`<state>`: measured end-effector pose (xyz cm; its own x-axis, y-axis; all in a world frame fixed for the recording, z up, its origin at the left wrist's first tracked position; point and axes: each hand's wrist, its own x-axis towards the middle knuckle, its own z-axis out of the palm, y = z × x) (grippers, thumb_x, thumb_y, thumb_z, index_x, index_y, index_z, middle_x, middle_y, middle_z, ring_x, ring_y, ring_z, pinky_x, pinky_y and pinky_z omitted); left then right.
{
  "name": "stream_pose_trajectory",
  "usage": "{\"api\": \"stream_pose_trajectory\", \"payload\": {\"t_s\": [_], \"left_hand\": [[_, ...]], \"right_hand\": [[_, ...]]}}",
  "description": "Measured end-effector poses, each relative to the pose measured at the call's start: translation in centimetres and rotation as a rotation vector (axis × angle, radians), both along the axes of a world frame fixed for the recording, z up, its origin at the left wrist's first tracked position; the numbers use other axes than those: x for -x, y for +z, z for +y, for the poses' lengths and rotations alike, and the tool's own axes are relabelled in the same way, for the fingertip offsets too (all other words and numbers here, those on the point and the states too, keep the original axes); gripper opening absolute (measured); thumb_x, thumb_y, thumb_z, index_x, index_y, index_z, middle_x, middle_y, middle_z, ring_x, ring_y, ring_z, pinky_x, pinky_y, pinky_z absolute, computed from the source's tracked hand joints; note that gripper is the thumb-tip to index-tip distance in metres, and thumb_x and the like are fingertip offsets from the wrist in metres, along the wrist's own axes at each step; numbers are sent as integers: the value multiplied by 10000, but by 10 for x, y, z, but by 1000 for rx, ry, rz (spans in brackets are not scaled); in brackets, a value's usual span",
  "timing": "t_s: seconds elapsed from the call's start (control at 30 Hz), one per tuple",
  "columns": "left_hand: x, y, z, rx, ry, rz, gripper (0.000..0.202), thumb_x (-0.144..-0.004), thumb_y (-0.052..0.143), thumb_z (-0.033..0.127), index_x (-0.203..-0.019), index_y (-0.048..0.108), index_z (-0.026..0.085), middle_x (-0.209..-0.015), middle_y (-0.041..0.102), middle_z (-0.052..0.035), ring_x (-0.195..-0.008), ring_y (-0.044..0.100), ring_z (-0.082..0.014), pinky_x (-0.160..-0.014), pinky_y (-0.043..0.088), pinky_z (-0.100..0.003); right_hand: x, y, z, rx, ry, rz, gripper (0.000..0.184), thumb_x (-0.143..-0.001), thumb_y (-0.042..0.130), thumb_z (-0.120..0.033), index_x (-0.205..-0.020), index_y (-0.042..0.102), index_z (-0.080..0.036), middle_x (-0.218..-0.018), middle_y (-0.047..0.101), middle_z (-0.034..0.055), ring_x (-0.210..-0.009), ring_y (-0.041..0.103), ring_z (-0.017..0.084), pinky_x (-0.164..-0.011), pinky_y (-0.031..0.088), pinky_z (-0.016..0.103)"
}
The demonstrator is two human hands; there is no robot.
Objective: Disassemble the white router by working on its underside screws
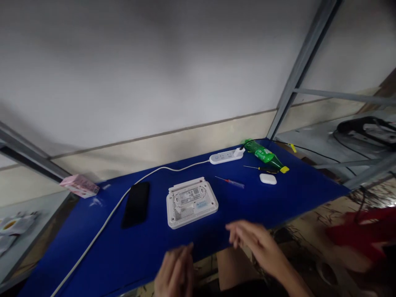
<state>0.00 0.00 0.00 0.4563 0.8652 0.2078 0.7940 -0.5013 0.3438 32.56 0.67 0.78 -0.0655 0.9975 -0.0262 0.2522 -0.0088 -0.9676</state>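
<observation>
Seemingly between steps, right hand (250, 240) is hanging empty before the router (192, 203), left hand (175, 272) is blurring, hold unclear; contact is requiring reaching forward

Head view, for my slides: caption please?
Left hand and right hand near a white device beside a black phone on a blue table.

the print on the white router (192, 203) is too small to read. nearer than the router, the left hand (174, 270) is blurred and cut off by the bottom edge. left of the router, that edge also cuts the white cable (93, 241); far right of the router, red cloth (352, 231) is blurred.
</observation>
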Motion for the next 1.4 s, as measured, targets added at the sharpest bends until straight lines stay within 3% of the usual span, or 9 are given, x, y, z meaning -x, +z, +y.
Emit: {"api": "stream_pose_trajectory", "payload": {"t_s": [0.07,0.13,0.23,0.33,0.43,0.6,0.77,1.13,1.4], "left_hand": [[1,3,36,-172,146,-102,513,-1165,610,289,-1560,789,563,-1392,843,-77,-1288,822,-385,-1096,741,-646],[-1,14,82,-258,144,-105,404,-1159,645,403,-1505,853,427,-1435,848,-109,-1348,792,-418,-1180,686,-664],[-5,32,140,-143,-5,-22,571,-1136,689,507,-1657,739,277,-1631,774,-160,-1513,705,-436,-1278,604,-646],[-6,39,165,-28,-74,12,718,-1118,699,529,-1751,625,200,-1729,705,-205,-1580,664,-435,-1320,556,-638],[-1,29,164,8,-80,-9,754,-1102,706,552,-1773,600,226,-1783,661,-197,-1632,627,-433,-1369,508,-633],[17,-2,151,-5,-15,-123,747,-1109,689,570,-1793,588,288,-1917,499,-175,-1770,473,-445,-1428,457,-633],[26,-23,145,-68,9,-174,792,-1072,741,593,-1801,583,326,-1898,531,-174,-1755,491,-489,-1425,453,-689],[18,-15,143,-88,23,-189,710,-1049,746,565,-1724,676,355,-1772,682,-145,-1665,605,-483,-1396,509,-701],[7,-11,133,-93,87,-284,644,-1068,707,497,-1674,688,278,-1769,646,-180,-1678,565,-467,-1429,464,-687]], "right_hand": [[-21,10,46,-253,-191,-235,477,-1178,543,-613,-1224,897,-297,-1055,863,121,-978,796,303,-967,674,460],[-37,7,90,-374,-315,-545,362,-1158,597,-473,-1259,866,-253,-1208,829,166,-1133,738,345,-1094,614,510],[-49,-11,133,-300,-422,-876,334,-1107,707,-351,-1383,824,-202,-1386,732,217,-1228,652,379,-1026,568,501],[-50,-27,147,-322,-437,-952,288,-1142,679,-308,-1374,820,-210,-1440,690,203,-1260,608,371,-1000,513,478],[-50,-34,145,-366,-415,-913,247,-1173,606,-264,-1278,823,-208,-1377,685,178,-1229,608,344,-981,487,451],[-54,-34,140,-383,-385,-869,264,-1196,556,-251,-1246,805,-183,-1342,707,179,-1211,639,337,-1008,521,444],[-58,-32,140,-386,-356,-835,289,-1226,504,-275,-1257,776,-184,-1283,761,150,-1155,656,312,-1045,537,436],[-57,-30,136,-377,-335,-825,249,-1182,579,-240,-1264,808,-185,-1273,735,146,-1180,654,311,-1046,502,431],[-61,-36,141,-385,-345,-817,269,-1139,599,-272,-1242,840,-208,-1270,781,157,-1163,691,335,-1048,562,476]]}}
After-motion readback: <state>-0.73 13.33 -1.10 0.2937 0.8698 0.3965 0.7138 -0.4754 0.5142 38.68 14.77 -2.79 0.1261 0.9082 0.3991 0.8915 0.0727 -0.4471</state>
